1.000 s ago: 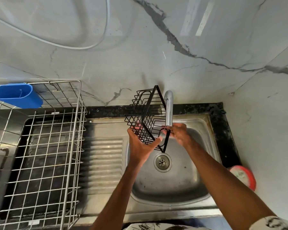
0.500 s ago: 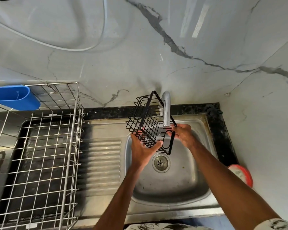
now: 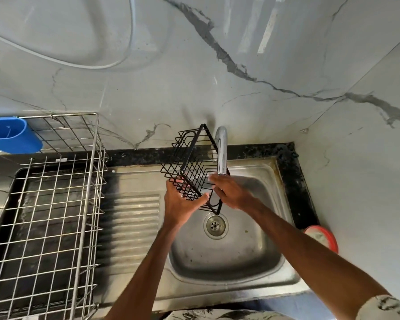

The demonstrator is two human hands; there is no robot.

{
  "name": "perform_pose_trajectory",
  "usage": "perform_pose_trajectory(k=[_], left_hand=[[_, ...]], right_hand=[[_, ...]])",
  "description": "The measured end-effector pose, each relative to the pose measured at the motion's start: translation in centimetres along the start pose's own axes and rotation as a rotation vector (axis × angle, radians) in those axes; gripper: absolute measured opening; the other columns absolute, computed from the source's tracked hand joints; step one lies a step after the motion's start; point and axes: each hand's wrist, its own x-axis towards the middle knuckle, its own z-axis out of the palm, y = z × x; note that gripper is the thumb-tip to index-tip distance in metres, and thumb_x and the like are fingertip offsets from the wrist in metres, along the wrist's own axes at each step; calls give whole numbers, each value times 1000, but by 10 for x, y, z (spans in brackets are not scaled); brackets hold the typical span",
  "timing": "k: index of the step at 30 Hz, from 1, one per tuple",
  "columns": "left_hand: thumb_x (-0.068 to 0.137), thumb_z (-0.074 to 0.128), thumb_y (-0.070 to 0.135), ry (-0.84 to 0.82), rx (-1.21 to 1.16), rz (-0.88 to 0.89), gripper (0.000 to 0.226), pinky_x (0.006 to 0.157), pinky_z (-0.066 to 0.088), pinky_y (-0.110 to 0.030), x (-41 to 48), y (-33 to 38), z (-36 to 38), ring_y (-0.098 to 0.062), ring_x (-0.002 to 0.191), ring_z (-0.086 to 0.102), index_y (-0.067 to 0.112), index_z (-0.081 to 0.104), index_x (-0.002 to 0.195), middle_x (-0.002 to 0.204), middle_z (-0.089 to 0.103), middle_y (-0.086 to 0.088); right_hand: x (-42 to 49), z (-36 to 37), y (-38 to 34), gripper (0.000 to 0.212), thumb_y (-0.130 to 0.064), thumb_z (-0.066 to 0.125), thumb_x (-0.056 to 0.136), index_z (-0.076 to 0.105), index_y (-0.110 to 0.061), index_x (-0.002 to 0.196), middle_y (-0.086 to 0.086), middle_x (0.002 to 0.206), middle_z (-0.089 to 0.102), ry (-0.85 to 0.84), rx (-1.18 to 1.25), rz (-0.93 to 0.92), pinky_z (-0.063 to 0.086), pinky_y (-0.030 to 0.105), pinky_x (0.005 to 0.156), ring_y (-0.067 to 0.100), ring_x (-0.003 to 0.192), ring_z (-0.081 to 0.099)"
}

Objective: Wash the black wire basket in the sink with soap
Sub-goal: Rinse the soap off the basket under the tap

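Colours and patterns
A black square wire basket (image 3: pixel 192 162), a silver steel sink (image 3: pixel 240 255) and a blue plastic holder (image 3: pixel 12 137) are seen; the pale marble wall (image 3: pixel 194 77) is streaked with dark grey veins.

Inspection finding: I can read no text, brand, number or sign anywhere in view. A small white tag (image 3: pixel 61 159) hangs on the wire dish rack (image 3: pixel 56 204) at left of frame, its print too small to read.
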Motion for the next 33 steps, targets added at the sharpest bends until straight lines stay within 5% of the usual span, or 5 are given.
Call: perform_pose_trajectory(k=[11, 18, 25, 30, 33], left_hand=[[51, 93, 55, -12, 31, 45, 85, 85, 62, -41, 19, 9, -6, -11, 99, 65, 22, 52, 119, 105, 62, 12], [53, 96, 51, -19, 49, 20, 82, 79, 59, -31, 12, 8, -11, -10, 100, 64, 23, 53, 118, 106, 59, 16], [51, 92, 54, -8, 60, 40, 82, 81, 60, -34, 15, 9, -14, -8, 97, 64, 20, 52, 115, 102, 60, 14], [52, 88, 57, -6, 83, 80, 78, 77, 59, -29, 14, 8, -15, -9, 90, 65, 18, 55, 111, 98, 64, 10], [54, 88, 55, -5, 41, 94, 78, 73, 52, -12, 19, 11, -17, -9, 89, 67, 16, 56, 113, 97, 66, 9]], right_hand=[[-55, -18, -43, 55, -46, 11, 110, 9, -23, 161, -8, 165, 2, -319, 135, -15, -8, 27, 119, 14, 154, -9], [-14, -37, 8, 64, -56, 4, 106, -4, -23, 161, -6, 166, -11, -339, -276, -47, -10, 28, 122, 7, 151, -15], [-47, -14, -51, 60, -53, 5, 105, 2, -30, 160, -5, 167, -1, -405, 161, 81, -6, 33, 121, 9, 151, -11], [-38, -22, -37, 62, -54, 2, 104, 13, -29, 160, -11, 163, 4, -375, 34, -15, -12, 34, 122, 7, 150, -10], [-29, -18, -32, 73, -69, 2, 98, 32, -35, 155, -2, 162, 31, -243, 146, 40, 12, 50, 126, 18, 154, 14]])
